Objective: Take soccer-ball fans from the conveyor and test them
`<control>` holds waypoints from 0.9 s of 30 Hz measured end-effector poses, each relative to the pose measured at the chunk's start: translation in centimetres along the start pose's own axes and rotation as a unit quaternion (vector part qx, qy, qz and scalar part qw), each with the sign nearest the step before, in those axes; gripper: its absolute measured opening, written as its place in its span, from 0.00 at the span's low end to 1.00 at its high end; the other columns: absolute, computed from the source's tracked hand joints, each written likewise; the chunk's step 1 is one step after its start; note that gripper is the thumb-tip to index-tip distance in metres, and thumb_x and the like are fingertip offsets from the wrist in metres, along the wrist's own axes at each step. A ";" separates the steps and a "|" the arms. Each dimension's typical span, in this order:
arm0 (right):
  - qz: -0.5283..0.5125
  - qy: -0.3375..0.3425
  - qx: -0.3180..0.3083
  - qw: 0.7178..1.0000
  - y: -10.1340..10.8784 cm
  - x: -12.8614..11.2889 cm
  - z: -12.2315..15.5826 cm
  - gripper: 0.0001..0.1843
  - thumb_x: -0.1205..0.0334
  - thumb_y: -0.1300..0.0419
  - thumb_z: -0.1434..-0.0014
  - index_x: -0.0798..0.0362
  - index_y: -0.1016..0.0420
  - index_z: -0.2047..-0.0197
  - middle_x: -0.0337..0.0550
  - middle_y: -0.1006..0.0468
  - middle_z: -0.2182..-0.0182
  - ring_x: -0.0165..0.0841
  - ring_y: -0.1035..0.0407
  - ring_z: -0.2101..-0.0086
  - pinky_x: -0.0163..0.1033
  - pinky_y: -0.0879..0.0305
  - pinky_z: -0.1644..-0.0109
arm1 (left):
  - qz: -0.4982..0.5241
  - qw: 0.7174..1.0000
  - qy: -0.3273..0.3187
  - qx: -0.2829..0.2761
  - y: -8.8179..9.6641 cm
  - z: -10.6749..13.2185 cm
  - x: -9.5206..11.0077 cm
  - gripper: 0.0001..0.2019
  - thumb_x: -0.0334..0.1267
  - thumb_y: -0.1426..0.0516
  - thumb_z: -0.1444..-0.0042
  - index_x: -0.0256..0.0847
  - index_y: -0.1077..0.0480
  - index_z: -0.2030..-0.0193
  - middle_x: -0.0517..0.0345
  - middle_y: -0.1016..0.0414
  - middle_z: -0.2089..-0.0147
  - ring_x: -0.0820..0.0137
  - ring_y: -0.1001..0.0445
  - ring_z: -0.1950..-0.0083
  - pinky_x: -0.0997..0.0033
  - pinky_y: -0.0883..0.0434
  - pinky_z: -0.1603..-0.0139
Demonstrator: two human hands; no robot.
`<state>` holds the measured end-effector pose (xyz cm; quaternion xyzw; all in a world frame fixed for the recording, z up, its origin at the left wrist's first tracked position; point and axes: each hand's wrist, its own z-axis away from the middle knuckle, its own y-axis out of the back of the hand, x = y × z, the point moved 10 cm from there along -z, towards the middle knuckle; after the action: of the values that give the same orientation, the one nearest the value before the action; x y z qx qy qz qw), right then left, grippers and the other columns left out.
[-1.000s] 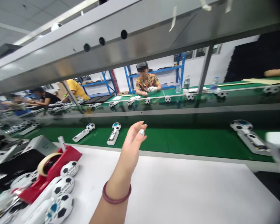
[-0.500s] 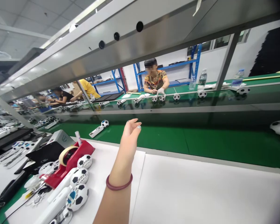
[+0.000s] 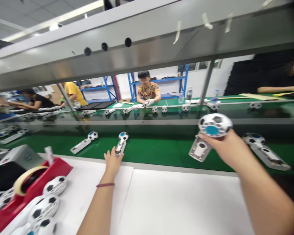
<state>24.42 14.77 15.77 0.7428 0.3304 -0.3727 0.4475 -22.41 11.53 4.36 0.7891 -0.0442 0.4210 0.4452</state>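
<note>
Right hand [image 3: 225, 148] has come in, fingers closed on a football-headed device [image 3: 208, 133]; left hand [image 3: 112, 163], fingers open and holding nothing, rests just beside a second device [image 3: 121, 147] on the green conveyor [image 3: 156, 150].

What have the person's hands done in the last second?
The left hand has dropped from above the belt to a soccer-ball gadget lying there. The right hand has come into view, holding a second soccer-ball gadget. The red tape dispenser stayed on the white table.
</note>
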 end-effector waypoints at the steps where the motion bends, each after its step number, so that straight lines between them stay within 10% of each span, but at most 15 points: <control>1: 0.008 -0.026 0.012 1.000 0.2 0.8 -0.4 0.31 0.55 0.34 0.55 0.54 0.34 0.48 0.51 0.27 0.58 0.45 0.29 0.62 0.48 0.33 0.57 | -0.006 1.000 -0.010 -0.015 -0.7 0.0 -0.2 0.31 0.31 0.44 0.52 0.23 0.44 0.40 0.29 0.40 0.40 0.49 0.51 0.35 0.49 0.58 0.36; 4: -0.012 -0.042 0.032 0.999 0.4 1.3 -0.9 0.44 0.52 0.38 0.52 0.50 0.52 0.36 0.55 0.42 0.42 0.45 0.32 0.53 0.47 0.31 0.55 | -0.016 0.999 -0.015 -0.039 -1.7 -0.1 -0.5 0.33 0.33 0.45 0.48 0.25 0.50 0.37 0.29 0.37 0.43 0.47 0.41 0.40 0.47 0.45 0.41; 10: -0.090 0.018 -0.020 0.996 -0.1 -1.9 0.8 0.38 0.47 0.42 0.48 0.42 0.51 0.37 0.50 0.44 0.41 0.44 0.39 0.46 0.50 0.36 0.47 | 0.045 0.998 0.015 -0.033 -0.7 0.6 2.0 0.31 0.41 0.47 0.46 0.29 0.47 0.37 0.35 0.34 0.44 0.47 0.35 0.44 0.46 0.40 0.43; 16: -0.269 -0.046 -0.196 0.942 -5.6 -3.3 3.4 0.46 0.44 0.40 0.49 0.38 0.63 0.35 0.51 0.48 0.39 0.40 0.36 0.49 0.50 0.36 0.48 | 0.310 0.926 -0.156 -0.148 -1.0 7.5 13.6 0.32 0.42 0.46 0.46 0.37 0.52 0.36 0.45 0.38 0.40 0.62 0.35 0.42 0.66 0.32 0.46; 22: -0.483 -0.050 -0.121 0.866 -3.7 -4.2 2.6 0.36 0.45 0.40 0.49 0.36 0.52 0.41 0.40 0.34 0.49 0.32 0.29 0.64 0.41 0.30 0.62 | 0.219 0.860 -0.441 -0.130 2.2 18.0 22.0 0.26 0.34 0.43 0.44 0.54 0.44 0.40 0.54 0.37 0.40 0.61 0.38 0.40 0.60 0.36 0.42; 27: -0.523 0.016 -0.151 0.839 -2.2 -6.4 3.4 0.27 0.53 0.37 0.49 0.42 0.45 0.49 0.39 0.31 0.56 0.32 0.28 0.66 0.40 0.29 0.62 | 0.360 0.836 -0.251 -0.329 -0.9 19.3 21.3 0.30 0.49 0.46 0.43 0.56 0.52 0.36 0.54 0.42 0.37 0.60 0.42 0.37 0.63 0.36 0.42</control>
<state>18.51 11.48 19.17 0.3885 0.7287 -0.4850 0.2878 3.74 4.31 13.96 0.6029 -0.5710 0.2997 0.4697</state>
